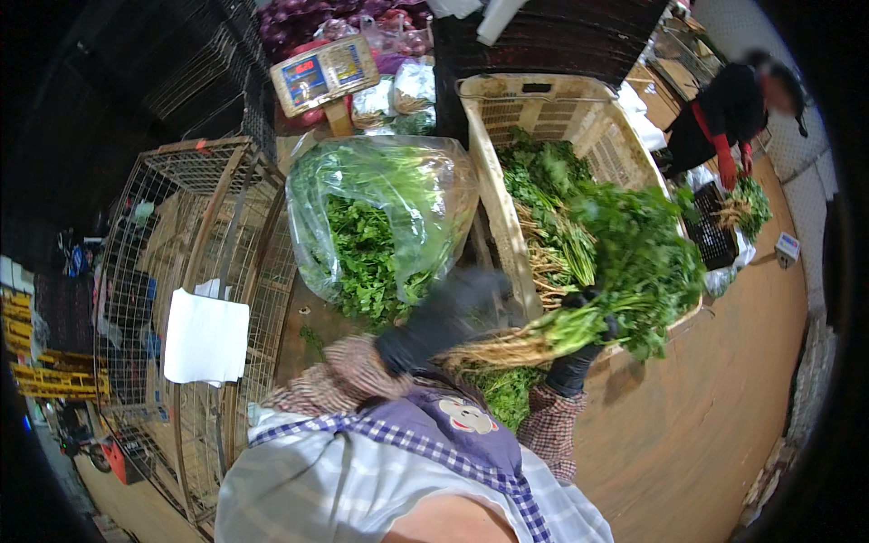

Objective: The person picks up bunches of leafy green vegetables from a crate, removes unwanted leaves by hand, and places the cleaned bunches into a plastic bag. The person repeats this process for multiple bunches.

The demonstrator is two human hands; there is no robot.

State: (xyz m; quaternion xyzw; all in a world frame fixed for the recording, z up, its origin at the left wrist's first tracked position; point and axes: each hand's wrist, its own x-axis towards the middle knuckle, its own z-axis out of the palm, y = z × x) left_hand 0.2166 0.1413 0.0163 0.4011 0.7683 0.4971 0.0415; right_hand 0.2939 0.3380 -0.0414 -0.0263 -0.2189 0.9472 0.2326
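Observation:
A large bunch of leafy greens with pale roots [543, 339], resembling coriander or celery, is in my right hand [584, 332], which wears a black glove and grips the stems. The roots point left and the leaves hang over the crate's near right corner. My left hand [461, 305], also black-gloved and blurred by motion, is above the root ends; its fingers cannot be made out. More rooted bunches [557, 244] lie inside the cream plastic crate [499, 203]. To its left, a clear plastic bag [441, 183] full of greens sits on a scale with a lit display [305, 75].
A wire cage [183, 237] with white sheets [207, 336] on it stands at the left. Bagged vegetables and purple onions [305, 20] lie beyond the scale. At the upper right, another person [726, 108] in red gloves handles greens over a black crate [709, 224].

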